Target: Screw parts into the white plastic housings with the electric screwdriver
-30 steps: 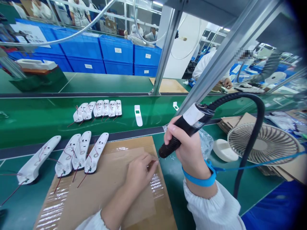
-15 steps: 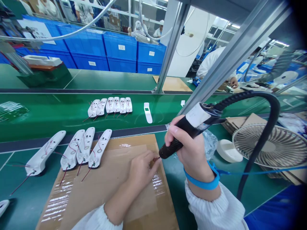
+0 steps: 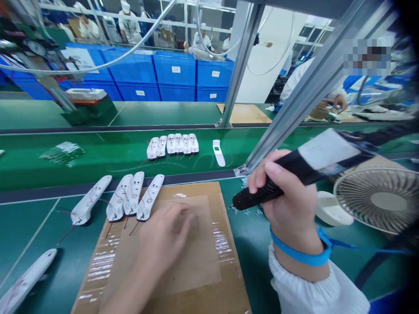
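My right hand [image 3: 288, 192] is wrapped round a black electric screwdriver [image 3: 304, 168] with a white label. Its tip points down at small loose screws [image 3: 247, 212] on the green bench, right of the cardboard sheet [image 3: 196, 261]. Smeared by motion, my left hand [image 3: 165, 235] is above the cardboard, and its fingers cannot be made out clearly. Beyond it, a white handset-shaped housing [image 3: 150, 197] with red wires lies at the sheet's far left edge. Similar housings [image 3: 126, 196] lie beside it.
Several more housings [image 3: 178, 143] and a white cover piece [image 3: 218, 152] lie on the green belt [image 3: 131, 168]. A metal post [image 3: 288, 100] slants across the right side. A round fan grille [image 3: 382, 200] and a white dish-like part [image 3: 332, 209] stand at the right.
My left hand has moved left over the cardboard, away from the screwdriver tip. The screwdriver in my right hand has shifted right to the loose screws. The view has turned left.
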`<act>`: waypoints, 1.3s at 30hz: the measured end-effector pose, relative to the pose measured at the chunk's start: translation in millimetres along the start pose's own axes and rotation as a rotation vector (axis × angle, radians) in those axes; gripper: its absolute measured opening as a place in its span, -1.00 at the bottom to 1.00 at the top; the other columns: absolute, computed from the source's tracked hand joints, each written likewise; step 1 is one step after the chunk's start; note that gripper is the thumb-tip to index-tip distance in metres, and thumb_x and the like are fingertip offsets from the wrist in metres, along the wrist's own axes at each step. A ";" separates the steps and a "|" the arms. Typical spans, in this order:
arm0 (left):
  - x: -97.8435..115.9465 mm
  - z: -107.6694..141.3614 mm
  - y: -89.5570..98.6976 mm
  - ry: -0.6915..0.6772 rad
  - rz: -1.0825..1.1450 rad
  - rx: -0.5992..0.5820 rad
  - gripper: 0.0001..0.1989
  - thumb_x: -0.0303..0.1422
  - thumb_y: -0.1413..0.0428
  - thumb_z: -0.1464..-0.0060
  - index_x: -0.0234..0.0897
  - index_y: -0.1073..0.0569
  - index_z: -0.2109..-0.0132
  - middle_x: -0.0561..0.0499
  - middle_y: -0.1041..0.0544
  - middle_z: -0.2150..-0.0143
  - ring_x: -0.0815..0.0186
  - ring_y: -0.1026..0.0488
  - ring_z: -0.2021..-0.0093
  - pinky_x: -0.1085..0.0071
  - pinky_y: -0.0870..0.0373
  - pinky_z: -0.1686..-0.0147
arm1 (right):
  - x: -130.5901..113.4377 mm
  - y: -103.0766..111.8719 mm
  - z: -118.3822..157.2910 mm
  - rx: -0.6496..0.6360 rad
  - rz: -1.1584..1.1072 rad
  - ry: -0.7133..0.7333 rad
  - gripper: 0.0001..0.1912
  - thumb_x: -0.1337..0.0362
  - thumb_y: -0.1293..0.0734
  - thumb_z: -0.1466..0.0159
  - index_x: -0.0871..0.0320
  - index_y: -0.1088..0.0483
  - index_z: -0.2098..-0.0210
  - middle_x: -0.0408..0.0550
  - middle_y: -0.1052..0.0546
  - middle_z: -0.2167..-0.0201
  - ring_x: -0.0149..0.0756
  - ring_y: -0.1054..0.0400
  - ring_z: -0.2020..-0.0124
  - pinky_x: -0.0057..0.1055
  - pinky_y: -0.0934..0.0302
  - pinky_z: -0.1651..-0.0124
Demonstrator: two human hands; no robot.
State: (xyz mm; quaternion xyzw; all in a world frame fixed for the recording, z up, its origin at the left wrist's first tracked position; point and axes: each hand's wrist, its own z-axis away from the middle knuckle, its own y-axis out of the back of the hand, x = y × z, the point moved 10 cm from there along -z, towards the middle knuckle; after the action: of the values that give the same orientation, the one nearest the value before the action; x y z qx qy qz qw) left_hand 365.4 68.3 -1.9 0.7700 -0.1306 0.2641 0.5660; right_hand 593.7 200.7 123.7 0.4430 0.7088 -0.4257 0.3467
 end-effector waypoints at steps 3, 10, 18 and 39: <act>-56.4 25.1 56.8 0.172 -0.323 0.165 -0.77 -0.19 -0.13 -0.39 -0.11 -0.66 0.07 -0.04 -0.76 0.07 0.11 -0.65 0.18 0.35 -0.40 0.37 | -17.1 6.1 0.0 0.042 -0.033 0.049 -0.89 0.28 -0.54 -0.23 0.08 -0.54 0.36 -0.23 -0.43 0.61 -0.35 -0.33 0.62 -0.38 -0.26 0.52; -90.3 40.6 48.0 0.250 -0.566 0.056 -0.76 -0.22 -0.13 -0.48 -0.17 -0.68 -0.02 -0.11 -0.75 -0.03 0.03 -0.67 -0.01 0.35 -0.36 0.35 | -49.8 15.9 7.7 0.158 -0.052 0.178 -0.89 0.24 -0.53 -0.25 0.06 -0.55 0.36 -0.18 -0.34 0.56 -0.27 -0.28 0.54 -0.25 -0.33 0.43; -81.9 40.3 33.4 0.234 -0.634 0.067 -0.80 -0.25 -0.17 -0.44 -0.16 -0.57 0.20 -0.06 -0.73 0.16 0.14 -0.63 0.22 0.37 -0.29 0.38 | -49.4 8.4 17.0 0.143 -0.082 0.200 -0.98 0.30 -0.47 -0.25 0.04 -0.57 0.31 -0.18 -0.33 0.56 -0.26 -0.25 0.56 -0.22 -0.28 0.47; -16.5 26.7 -60.9 0.087 0.043 -0.212 -0.87 -0.40 -0.26 -0.36 -0.16 -0.56 0.24 0.04 -0.72 0.21 0.14 -0.68 0.19 0.34 -0.33 0.32 | 36.0 -64.3 68.6 -0.211 0.193 -0.049 -0.79 0.14 -0.55 -0.36 0.03 -0.46 0.23 -0.14 -0.46 0.46 -0.23 -0.40 0.48 -0.28 -0.33 0.41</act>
State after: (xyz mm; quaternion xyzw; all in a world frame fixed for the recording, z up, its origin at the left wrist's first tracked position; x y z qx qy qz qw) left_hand 389.1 61.4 -65.8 0.6906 -0.1496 0.2937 0.6437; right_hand 528.9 134.4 84.2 0.4597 0.6948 -0.3244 0.4480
